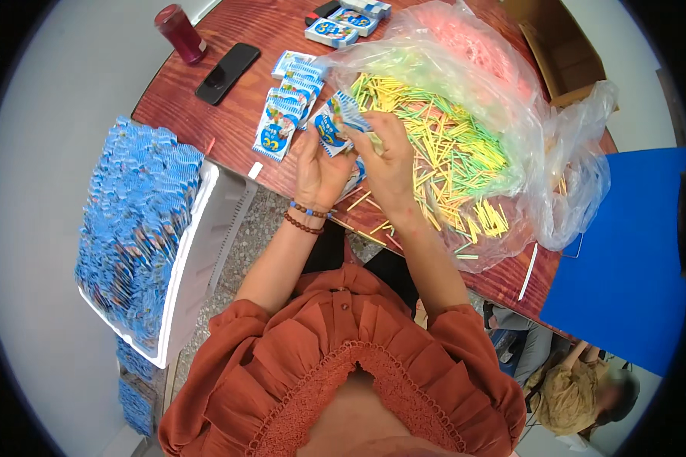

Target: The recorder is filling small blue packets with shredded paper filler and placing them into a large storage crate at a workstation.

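Head view: left hand [318,177] part-curled, thumb and fingers holding a blue-and-white packet [330,132] over the red-brown table [168,99]; right hand [390,156] at the packet's right side, fingers bent and drawn together, exact grip cannot be told; similar packets [276,131] overlap just left; coloured sticks [453,126] lie on clear plastic [572,190] to the right.

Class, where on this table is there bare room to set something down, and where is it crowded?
Bare tabletop lies between the red jar, black phone and upper packets; another patch lies below the phone, toward the white crate. It is crowded around the left hand and right hand, and where the plastic bag and coloured sticks spread.
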Available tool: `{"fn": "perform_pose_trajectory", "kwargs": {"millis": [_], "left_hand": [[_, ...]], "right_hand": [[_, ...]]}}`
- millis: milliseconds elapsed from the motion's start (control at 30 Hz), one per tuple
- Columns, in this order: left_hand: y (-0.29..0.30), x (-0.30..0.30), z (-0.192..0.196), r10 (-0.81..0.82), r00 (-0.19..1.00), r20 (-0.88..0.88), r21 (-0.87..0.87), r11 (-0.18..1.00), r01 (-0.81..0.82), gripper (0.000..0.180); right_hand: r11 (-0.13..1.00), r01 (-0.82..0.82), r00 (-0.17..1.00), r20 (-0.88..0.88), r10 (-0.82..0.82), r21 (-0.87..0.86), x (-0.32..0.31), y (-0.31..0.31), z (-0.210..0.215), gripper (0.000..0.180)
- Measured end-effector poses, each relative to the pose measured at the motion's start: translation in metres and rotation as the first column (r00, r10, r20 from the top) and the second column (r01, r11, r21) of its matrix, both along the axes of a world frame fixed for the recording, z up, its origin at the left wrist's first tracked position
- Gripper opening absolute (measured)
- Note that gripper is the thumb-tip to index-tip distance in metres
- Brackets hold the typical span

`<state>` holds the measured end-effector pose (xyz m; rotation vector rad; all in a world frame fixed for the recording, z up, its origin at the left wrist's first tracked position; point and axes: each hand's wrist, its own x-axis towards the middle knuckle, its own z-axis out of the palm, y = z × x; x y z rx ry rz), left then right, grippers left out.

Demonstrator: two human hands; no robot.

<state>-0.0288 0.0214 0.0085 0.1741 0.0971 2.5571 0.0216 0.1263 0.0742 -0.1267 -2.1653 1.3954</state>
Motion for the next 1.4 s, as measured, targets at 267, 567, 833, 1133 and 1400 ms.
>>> {"fn": "perform_pose_trajectory", "kwargs": {"millis": [267, 567, 833, 1133, 1400], "left_hand": [[-0.06, -0.005, -0.013, 0.46, 0.879, -0.129, -0.466, 0.754, -0.463, 0.034], [-0.086, 0.014, -0.028, -0.345, 0.457, -0.82, -0.35, -0.329, -0.877, 0.03], [-0.036, 0.018, -0.017, -0.619, 0.454, -0.641, -0.261, -0.381, -0.887, 0.032], [-0.043, 0.012, -0.026, -0.543, 0.26, -0.799, -0.145, -0.246, -0.958, 0.016], [-0.033, 0.013, -0.001, 0.033, 0.745, -0.667, -0.694, 0.338, -0.636, 0.007]], "right_hand": [[0.903, -0.23, 0.936, 0.172, 0.307, -0.363, -0.044, -0.028, -0.031, 0.014], [0.961, -0.144, 0.937, 0.28, 0.209, -0.235, -0.079, -0.028, -0.079, 0.023], [0.992, -0.088, 0.902, 0.429, 0.043, 0.086, -0.006, 0.034, -0.052, 0.026], [0.952, -0.12, 0.938, 0.346, 0.016, 0.281, -0.002, 0.038, -0.054, 0.026], [0.962, -0.238, 0.952, 0.164, 0.259, -0.134, 0.001, 0.052, -0.053, 0.008]]}}
